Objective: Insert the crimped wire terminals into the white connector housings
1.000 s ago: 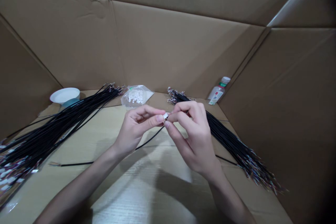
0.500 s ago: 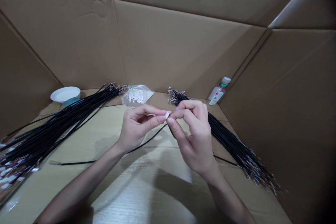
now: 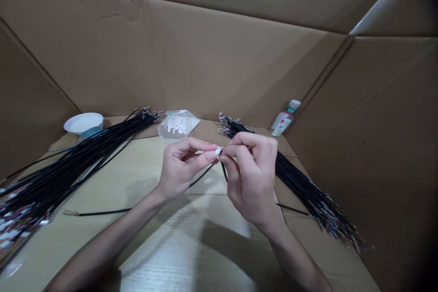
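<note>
Between the thumb and forefinger of my left hand (image 3: pixel 178 166) is a small white plastic connector (image 3: pixel 218 151). My right hand (image 3: pixel 253 180) pinches close against the connector's right side, on what looks like a thin wire at the end of a black cable; the fingertips partly hide it. The black cable (image 3: pixel 201 176) runs beneath both hands, and its other bare-wired end (image 3: pixel 71 213) lies on the table at the left. Both hands are raised over the middle of the table.
Bundles of black cables lie at left (image 3: pixel 82 150) and right (image 3: pixel 301 185). At the back are a clear bag (image 3: pixel 178 125) of white connectors, a white bowl (image 3: pixel 84 123) and a bottle (image 3: pixel 286 117). Cardboard walls (image 3: pixel 239 54) surround the table (image 3: pixel 157 246).
My right hand has shifted slightly and turned, its fingers bending more at the connector. My left hand keeps its pinch, moved only a little.
</note>
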Available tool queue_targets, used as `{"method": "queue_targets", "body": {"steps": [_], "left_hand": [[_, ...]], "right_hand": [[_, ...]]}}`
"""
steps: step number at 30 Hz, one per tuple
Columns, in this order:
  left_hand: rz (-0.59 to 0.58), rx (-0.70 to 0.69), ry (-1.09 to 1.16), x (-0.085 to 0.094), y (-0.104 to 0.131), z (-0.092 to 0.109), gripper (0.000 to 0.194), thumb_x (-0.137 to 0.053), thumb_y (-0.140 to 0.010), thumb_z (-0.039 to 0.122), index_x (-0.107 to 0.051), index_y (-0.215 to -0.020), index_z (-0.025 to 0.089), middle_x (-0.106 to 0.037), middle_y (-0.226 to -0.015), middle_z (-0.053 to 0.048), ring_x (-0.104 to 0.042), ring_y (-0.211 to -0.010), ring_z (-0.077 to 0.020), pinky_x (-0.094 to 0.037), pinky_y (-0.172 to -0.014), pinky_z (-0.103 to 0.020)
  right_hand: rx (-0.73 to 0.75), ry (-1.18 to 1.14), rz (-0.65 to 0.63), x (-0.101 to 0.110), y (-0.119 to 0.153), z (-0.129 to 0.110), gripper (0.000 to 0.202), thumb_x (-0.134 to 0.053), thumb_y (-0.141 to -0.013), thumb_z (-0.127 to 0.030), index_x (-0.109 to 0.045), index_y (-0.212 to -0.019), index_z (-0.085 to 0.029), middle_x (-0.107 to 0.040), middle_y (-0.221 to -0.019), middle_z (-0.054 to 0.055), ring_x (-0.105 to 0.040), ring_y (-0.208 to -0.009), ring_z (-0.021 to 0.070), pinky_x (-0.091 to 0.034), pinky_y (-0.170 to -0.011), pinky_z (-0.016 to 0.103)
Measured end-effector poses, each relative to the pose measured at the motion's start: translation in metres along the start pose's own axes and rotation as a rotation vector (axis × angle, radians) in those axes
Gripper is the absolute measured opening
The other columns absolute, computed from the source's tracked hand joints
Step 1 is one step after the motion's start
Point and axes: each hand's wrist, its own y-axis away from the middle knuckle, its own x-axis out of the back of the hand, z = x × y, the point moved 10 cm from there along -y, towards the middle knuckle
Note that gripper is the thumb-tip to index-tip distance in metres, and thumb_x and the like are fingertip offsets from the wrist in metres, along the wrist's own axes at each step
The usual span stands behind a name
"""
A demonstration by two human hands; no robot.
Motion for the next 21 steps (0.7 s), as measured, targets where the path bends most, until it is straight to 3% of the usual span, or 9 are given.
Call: {"method": "queue_targets", "body": {"steps": [5, 16, 21], "left_hand": [[-0.007, -0.046, 0.018, -0.003, 0.002, 0.005, 0.006, -0.087, -0.084, 0.020, -0.083, -0.085, 0.025, -0.083, -0.090, -0.002, -0.080, -0.086, -0.0165, -0.066, -0.079, -0.025], [-0.059, -0.128, -0.035, -0.012, 0.002, 0.017, 0.011, -0.083, -0.086, 0.013, -0.082, -0.085, 0.024, -0.082, -0.087, -0.002, -0.079, -0.087, -0.0165, -0.065, -0.083, -0.027], [0.079, -0.068, 0.086, -0.004, 0.005, 0.011, 0.008, -0.088, -0.083, 0.026, -0.081, -0.084, 0.025, -0.084, -0.091, -0.001, -0.080, -0.089, -0.0183, -0.066, -0.083, -0.029]], "right_hand": [[-0.016, 0.006, 0.004, -0.001, 0.000, -0.001, 0.014, -0.058, -0.098, -0.010, -0.057, -0.093, -0.023, -0.063, -0.104, 0.008, -0.054, -0.096, 0.0244, -0.044, -0.081, 0.042], [-0.004, 0.033, 0.003, 0.001, 0.001, 0.002, 0.017, -0.058, -0.095, -0.007, -0.057, -0.092, -0.024, -0.062, -0.103, 0.007, -0.055, -0.097, 0.0253, -0.046, -0.080, 0.042], [-0.102, -0.156, 0.043, 0.005, -0.001, 0.011, 0.010, -0.063, -0.098, -0.014, -0.063, -0.096, -0.025, -0.061, -0.102, 0.005, -0.061, -0.095, 0.0235, -0.052, -0.083, 0.043]]}}
